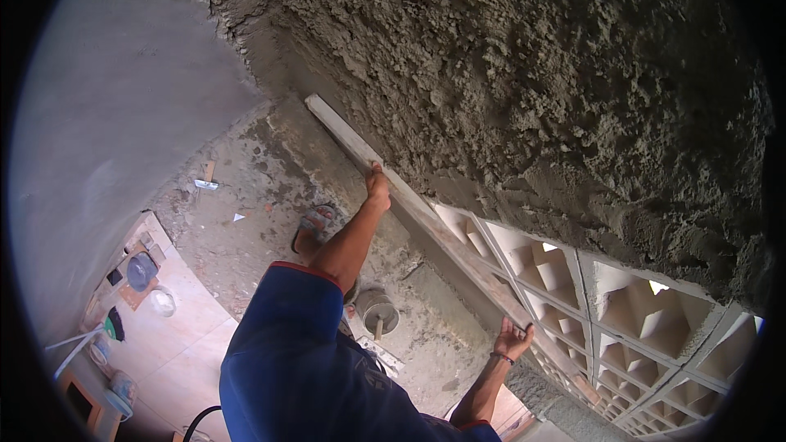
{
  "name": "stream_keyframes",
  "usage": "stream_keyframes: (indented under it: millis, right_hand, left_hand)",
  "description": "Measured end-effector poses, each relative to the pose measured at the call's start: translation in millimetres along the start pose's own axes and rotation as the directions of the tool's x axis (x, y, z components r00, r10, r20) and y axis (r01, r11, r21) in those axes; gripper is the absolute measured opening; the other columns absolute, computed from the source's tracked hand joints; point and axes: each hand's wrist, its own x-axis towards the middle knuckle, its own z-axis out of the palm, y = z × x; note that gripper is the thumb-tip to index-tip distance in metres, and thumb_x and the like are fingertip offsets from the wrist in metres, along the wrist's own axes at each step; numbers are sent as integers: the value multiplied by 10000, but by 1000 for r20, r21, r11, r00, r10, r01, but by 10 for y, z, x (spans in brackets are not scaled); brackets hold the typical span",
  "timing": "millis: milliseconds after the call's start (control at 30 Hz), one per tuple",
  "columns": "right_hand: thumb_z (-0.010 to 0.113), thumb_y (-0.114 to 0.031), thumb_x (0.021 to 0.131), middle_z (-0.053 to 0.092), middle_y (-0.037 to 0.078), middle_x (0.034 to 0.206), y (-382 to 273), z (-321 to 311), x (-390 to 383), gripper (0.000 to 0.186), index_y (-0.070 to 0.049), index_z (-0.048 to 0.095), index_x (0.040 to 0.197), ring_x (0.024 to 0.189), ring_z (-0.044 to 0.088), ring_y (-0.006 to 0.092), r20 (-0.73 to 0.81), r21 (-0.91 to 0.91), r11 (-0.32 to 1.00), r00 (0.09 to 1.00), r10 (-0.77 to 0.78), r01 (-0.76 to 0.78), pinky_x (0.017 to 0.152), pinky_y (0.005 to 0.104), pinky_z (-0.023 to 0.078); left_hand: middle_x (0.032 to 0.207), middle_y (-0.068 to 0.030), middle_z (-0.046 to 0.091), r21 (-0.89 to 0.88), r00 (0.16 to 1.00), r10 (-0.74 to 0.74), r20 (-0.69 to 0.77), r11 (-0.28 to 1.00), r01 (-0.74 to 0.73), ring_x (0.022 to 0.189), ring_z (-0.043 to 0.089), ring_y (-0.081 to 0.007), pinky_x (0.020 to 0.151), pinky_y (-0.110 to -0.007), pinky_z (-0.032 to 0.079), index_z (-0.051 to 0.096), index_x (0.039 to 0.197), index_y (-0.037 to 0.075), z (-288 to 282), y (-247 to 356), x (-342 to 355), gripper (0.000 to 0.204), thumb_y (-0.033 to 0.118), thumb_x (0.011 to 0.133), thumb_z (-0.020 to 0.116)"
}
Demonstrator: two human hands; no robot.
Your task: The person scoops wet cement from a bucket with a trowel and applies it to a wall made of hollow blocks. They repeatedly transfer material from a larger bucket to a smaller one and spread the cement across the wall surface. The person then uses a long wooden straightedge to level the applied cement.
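A long, pale straightedge (442,233) runs slantwise along the wall, from the corner at upper left down to the lower right. My left hand (377,187) is closed around its upper part. Farther down, my right hand (513,339) holds it from below, fingers curled against its edge. Rough wet mortar (508,74) covers the wall above the straightedge. Beneath that mortar, openwork ventilation blocks (565,286) show behind the straightedge's lower half. The fingers' far sides are hidden by the straightedge.
A mortar-stained bucket (378,311) with a handle sticking out stands on the dirty floor near my sandalled foot (313,225). A scraper (207,183) lies by the smooth grey wall (123,74). Bags and small items sit on pale tiles (192,336) at lower left.
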Motion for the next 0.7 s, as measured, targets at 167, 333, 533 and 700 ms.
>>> stream_keyframes:
  millis: [167, 333, 533, 700]
  right_hand:
    - [732, -389, 827, 534, 164, 1277, -120, 60, -51, 472, -118, 554, 1169, 1131, 564, 357, -14, 54, 998, 999, 30, -29, 955, 534, 501]
    - [715, -368, 847, 583, 159, 1241, -207, 132, -115, 421, -115, 577, 1154, 1111, 591, 355, 54, 91, 995, 998, 34, -38, 937, 535, 517]
    - [711, -368, 852, 566, 168, 1256, -298, 149, -119, 439, -110, 555, 1171, 1113, 588, 355, 71, 95, 994, 996, 52, -59, 933, 528, 524]
    - [716, -377, 848, 555, 177, 1265, -392, 174, -182, 470, -100, 547, 1188, 1106, 585, 353, 40, 110, 993, 999, 36, -40, 939, 520, 519]
  left_hand:
    - [1643, -85, -32, 8, 995, 48, 92, 999, -49, 1491, 121, -333, 1180, -549, 165, -101, 1562, 199, 4, 247, -205, 809, 589, 1001, 334]
    - [1633, -108, 79, 13, 992, 127, 18, 992, -128, 1473, 186, -340, 1147, -529, 251, -11, 1571, 172, 112, 480, -511, 782, 558, 1006, 368]
    - [1629, -120, 112, 4, 981, 190, 25, 982, -191, 1469, 203, -342, 1138, -525, 276, -6, 1572, 169, 150, 714, -831, 784, 535, 1007, 397]
    - [1627, -132, 107, 27, 972, 236, 1, 971, -236, 1461, 221, -347, 1162, -508, 256, 23, 1567, 120, 213, 800, -1001, 748, 511, 1023, 355]
